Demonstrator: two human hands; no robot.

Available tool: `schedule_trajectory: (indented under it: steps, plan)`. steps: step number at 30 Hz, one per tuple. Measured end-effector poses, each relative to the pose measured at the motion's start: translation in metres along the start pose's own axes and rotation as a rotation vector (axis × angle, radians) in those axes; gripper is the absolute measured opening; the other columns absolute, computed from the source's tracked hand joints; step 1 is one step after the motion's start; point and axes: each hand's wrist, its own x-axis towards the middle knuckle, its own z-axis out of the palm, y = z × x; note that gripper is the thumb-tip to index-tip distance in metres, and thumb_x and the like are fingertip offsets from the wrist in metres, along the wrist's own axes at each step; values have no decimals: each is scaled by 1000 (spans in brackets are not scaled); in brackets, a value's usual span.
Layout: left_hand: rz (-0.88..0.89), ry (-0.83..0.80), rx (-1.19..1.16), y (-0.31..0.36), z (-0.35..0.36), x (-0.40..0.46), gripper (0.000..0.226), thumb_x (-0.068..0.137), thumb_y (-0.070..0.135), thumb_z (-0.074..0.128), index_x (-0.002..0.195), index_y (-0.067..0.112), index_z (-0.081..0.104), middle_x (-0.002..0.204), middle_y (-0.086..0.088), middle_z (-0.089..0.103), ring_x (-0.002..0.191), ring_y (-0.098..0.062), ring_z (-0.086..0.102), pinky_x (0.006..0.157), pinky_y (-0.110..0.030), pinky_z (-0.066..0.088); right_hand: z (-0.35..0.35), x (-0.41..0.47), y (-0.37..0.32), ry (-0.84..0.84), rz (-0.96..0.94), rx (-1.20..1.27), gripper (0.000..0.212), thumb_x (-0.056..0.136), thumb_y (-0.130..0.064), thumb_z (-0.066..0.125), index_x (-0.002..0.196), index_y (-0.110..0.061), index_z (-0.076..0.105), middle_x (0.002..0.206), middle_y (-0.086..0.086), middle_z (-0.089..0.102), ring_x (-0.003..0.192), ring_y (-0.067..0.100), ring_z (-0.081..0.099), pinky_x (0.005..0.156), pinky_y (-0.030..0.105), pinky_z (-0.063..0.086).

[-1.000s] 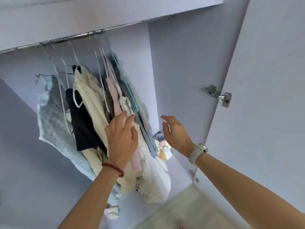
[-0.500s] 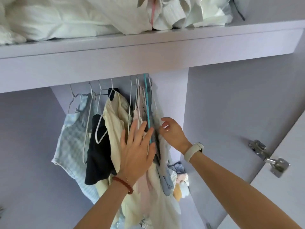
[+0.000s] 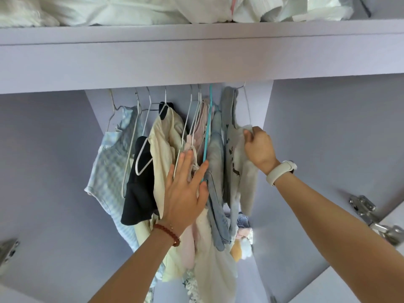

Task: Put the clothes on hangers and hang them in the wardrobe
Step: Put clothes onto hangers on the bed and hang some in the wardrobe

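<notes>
Since 0.5 s ago the right hand (image 3: 259, 147) now pinches the printed garment (image 3: 237, 162) right of centre, probably hooked on the rail, while the left hand (image 3: 185, 191), flat w/ fingers spread, presses the hung clothes (image 3: 166, 154) leftward.

A pale lilac shelf board (image 3: 196, 60) runs across the view at twelve o'clock, with white bedding (image 3: 131, 9) piled on top of it. Below it the back wall (image 3: 43, 160) and side panel (image 3: 328, 138) share the same lilac tone — soft daylight falls evenly on them. A metal hinge (image 3: 371, 217) sits at four o'clock on the door edge; another hinge (image 3: 8, 248) shows at eight o'clock.
</notes>
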Motion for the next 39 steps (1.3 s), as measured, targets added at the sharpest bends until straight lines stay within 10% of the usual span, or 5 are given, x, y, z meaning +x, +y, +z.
schedule_trajectory:
  steps: [6,14,21,32,39]
  plan:
    - [-44,27,70,12,3,0,46,83,21,37,125,15,58,145,-20,33,138,-33,15,110,-58,13,-7,-61,38,45,11,40,42,94,-35,45,59,-19,27,50,-4,32,48,18,35,46,30,25]
    - [169,74,-121,87,33,-10,44,80,14,44,121,12,58,141,-16,42,138,-32,21,114,-48,3,-47,-176,118,-61,332,-347,22,96,-28,33,79,-16,41,85,11,62,80,37,57,61,32,34]
    - [282,-340,-527,133,81,-67,33,76,-7,59,110,-7,61,120,-23,57,115,-42,52,94,-54,44,-116,-338,134,-118,577,-526,15,89,-36,43,89,-25,53,84,-4,67,83,26,60,67,30,41]
    - [821,-960,-882,211,62,-198,50,88,36,29,101,7,68,94,-4,71,88,-22,67,94,-47,44,-161,-564,24,272,835,-778,27,81,-34,42,65,-17,56,54,-5,56,45,21,51,39,32,43]
    - [1039,-1158,-1030,293,10,-281,13,92,16,55,90,9,66,84,-1,65,73,-25,62,66,-36,50,-151,-687,-42,594,1239,-856,16,89,-19,56,75,-11,58,75,2,59,69,23,58,53,32,44]
